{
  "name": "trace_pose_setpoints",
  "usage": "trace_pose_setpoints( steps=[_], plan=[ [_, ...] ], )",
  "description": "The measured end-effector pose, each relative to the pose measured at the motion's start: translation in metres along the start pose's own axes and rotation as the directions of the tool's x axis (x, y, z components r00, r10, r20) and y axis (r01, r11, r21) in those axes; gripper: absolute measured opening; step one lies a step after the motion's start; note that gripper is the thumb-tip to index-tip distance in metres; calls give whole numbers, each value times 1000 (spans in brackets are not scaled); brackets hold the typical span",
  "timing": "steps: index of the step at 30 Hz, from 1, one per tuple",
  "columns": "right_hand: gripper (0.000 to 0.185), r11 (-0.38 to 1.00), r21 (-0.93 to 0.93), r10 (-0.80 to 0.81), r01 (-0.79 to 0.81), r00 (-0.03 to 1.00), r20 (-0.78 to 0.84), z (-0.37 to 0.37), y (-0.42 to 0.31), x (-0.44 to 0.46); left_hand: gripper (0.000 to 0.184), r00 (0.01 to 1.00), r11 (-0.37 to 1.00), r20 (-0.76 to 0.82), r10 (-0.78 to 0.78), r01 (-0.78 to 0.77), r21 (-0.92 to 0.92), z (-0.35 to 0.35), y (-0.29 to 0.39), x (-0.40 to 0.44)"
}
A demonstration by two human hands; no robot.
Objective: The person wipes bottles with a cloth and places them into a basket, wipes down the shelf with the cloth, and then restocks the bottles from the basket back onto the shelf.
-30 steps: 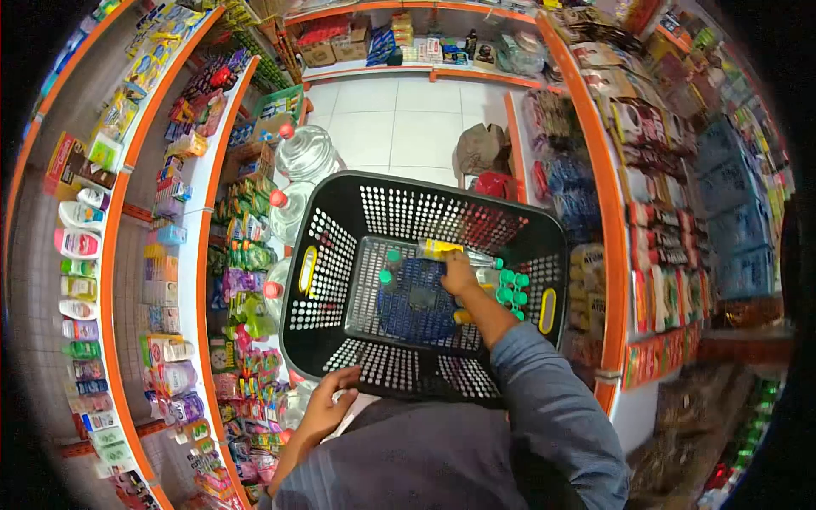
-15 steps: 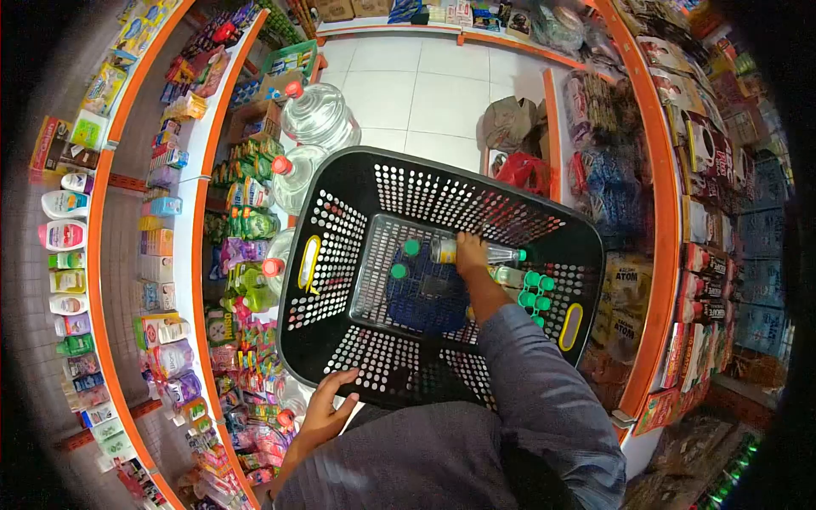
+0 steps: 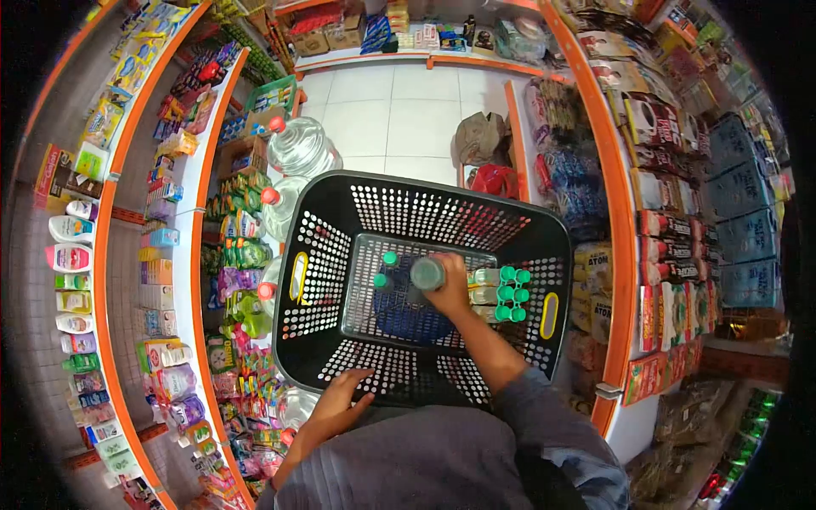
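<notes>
In the head view, a black perforated laundry-type basket point(image 3: 308, 336) stands in front of my body. My right hand point(image 3: 453, 285) is inside it, closed around a clear bottle point(image 3: 427, 274) whose round end faces up toward me. Just right of that hand, several bottles with green caps point(image 3: 512, 294) lie side by side against the basket's right wall. Two more green caps point(image 3: 390, 257) show on the left of the basket's floor, near a dark blue patch point(image 3: 408, 314). My left hand point(image 3: 342, 399) is at the near rim, fingers apart, gripping nothing visible.
Large water jugs with red caps point(image 3: 302, 146) line the left side of the basket. Orange-edged shelves point(image 3: 200, 204) hold packets and toiletries on the left. More packed shelves point(image 3: 614, 204) rise at right. A brown bag point(image 3: 483, 138) and a red bag point(image 3: 495, 180) sit beyond the basket.
My right hand has turned the bottle from lying sideways to end-up and moved it slightly left. The view has shifted, while my left hand stays by the near rim.
</notes>
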State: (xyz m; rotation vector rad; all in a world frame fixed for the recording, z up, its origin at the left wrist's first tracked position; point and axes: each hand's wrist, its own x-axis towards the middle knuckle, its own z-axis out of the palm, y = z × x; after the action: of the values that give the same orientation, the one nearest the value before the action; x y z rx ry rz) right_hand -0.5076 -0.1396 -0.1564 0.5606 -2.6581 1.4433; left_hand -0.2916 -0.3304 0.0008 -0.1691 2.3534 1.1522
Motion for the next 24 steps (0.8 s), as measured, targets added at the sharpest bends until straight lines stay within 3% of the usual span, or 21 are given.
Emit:
trace_pose_setpoints(
  steps=[1, 7, 8, 9, 10, 11, 13, 15, 17, 18, 19, 20, 21, 22, 24],
  plan=[
    [60, 994, 103, -25, 28, 999, -27, -7, -6, -6, 44, 1000, 1000, -4, 10, -10, 2, 2, 2, -1],
    [63, 979, 183, -84, 94, 995, -60, -55, -55, -45, 44, 982, 983, -45, 184, -184, -5, 21, -1, 8],
    [63, 968, 169, -173, 184, 982, -76, -62, -70, -52, 46, 997, 897, 8, 82, -70, -437, 24, 3, 12],
    [64, 950, 154, -260, 271, 961, -89, -69, -88, -59, 49, 994, 629, 110, 12, 78, -773, 27, 5, 16],
    [53, 945, 153, -284, 289, 957, -56, -79, -109, -68, 58, 974, 409, 224, 42, 188, -893, 28, 7, 21],
    [53, 946, 138, -286, 293, 956, -67, -84, -128, -80, 58, 972, 416, 228, 60, 183, -891, 30, 11, 23],
    [54, 961, 10, -275, 275, 959, 73, -87, -161, -110, 55, 885, -106, 390, 254, 427, -898, 25, 28, 23],
    [52, 937, 84, -346, 339, 935, 81, -89, -187, -135, 49, 867, -103, 398, 300, 444, -890, 37, 0, 34],
    [53, 868, 4, -460, 496, 803, 379, -93, -205, -151, 43, 846, -103, 404, 347, 463, -880, 40, -10, 29],
    [57, 893, 155, -449, 423, 810, 378, -91, -195, -159, 37, 884, -51, 399, 243, 423, -905, 40, -9, 22],
    [57, 895, 138, -444, 425, 812, 378, -92, -196, -171, 31, 914, 6, 379, 142, 382, -924, 42, -9, 15],
    [58, 930, 346, -218, 128, 947, 234, -92, -197, -182, 35, 938, -47, 294, 182, 307, -951, 55, -23, 17],
    [59, 811, 568, 67, -138, 987, 144, -93, -201, -193, 44, 930, -35, 280, 236, 296, -955, 58, -26, 10],
    [74, 813, 534, 128, -232, 966, 225, -97, -205, -199, 48, 937, -23, 228, 264, 243, -970, 59, -17, -4],
    [84, 874, 452, 90, -177, 974, 207, -90, -224, -221, 59, 905, 63, 156, 396, 143, -988, 62, 5, -31]
  ],
)
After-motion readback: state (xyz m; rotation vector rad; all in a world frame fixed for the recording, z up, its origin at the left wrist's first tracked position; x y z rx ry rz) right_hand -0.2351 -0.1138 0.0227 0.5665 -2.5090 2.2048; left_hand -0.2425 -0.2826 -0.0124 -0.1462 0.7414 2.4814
